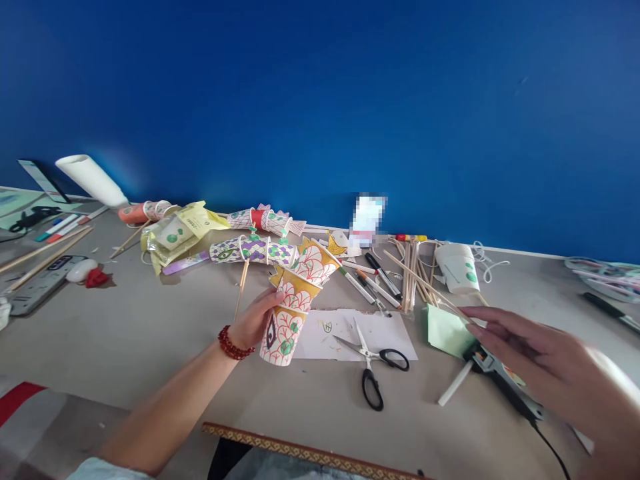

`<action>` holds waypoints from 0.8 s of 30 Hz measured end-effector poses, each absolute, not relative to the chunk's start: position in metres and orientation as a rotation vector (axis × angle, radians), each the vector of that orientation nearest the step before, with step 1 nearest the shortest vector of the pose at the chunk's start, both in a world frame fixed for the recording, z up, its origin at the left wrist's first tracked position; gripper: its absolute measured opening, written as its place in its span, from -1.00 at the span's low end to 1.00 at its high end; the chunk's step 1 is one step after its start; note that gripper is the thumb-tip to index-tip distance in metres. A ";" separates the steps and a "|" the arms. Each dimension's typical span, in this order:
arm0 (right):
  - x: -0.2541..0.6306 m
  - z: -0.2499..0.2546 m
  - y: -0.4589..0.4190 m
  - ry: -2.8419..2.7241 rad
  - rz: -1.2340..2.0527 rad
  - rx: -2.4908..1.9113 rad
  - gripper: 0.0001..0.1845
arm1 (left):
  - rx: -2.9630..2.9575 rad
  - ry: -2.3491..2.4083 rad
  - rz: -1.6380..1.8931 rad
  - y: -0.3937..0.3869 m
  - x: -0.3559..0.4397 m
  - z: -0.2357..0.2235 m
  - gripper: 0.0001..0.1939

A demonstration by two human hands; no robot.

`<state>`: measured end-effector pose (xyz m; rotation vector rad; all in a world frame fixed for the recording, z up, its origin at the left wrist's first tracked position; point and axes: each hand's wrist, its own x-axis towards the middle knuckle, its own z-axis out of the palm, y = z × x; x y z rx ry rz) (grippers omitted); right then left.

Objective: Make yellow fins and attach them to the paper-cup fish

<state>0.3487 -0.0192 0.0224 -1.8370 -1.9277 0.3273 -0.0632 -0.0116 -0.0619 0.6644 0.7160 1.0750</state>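
Note:
My left hand, with a red bead bracelet on its wrist, is closed round a chain of decorated paper cups drawn with red scales and an eye, and holds it tilted above the grey table. My right hand reaches in from the right with its fingers stretched out and apart, holding nothing. Its fingertips are just above a glue gun and beside a green paper piece and a thin wooden stick.
Black-handled scissors lie on white paper. Behind are other paper-cup fish, marker pens, a bundle of wooden sticks, a white cup stack, a yellow packet and a palette. A blue wall stands at the back.

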 end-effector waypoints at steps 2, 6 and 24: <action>0.320 0.021 -0.031 -1.854 0.649 -1.602 -0.67 | 0.676 0.732 1.089 -0.011 -0.064 -0.063 -0.58; 0.257 0.000 -0.039 -1.890 1.196 -1.221 -0.76 | 0.658 0.788 1.091 -0.011 -0.064 -0.066 -0.62; 0.223 -0.064 -0.042 -1.676 1.527 -0.893 -0.75 | 0.730 0.825 1.069 -0.010 -0.061 -0.074 -0.58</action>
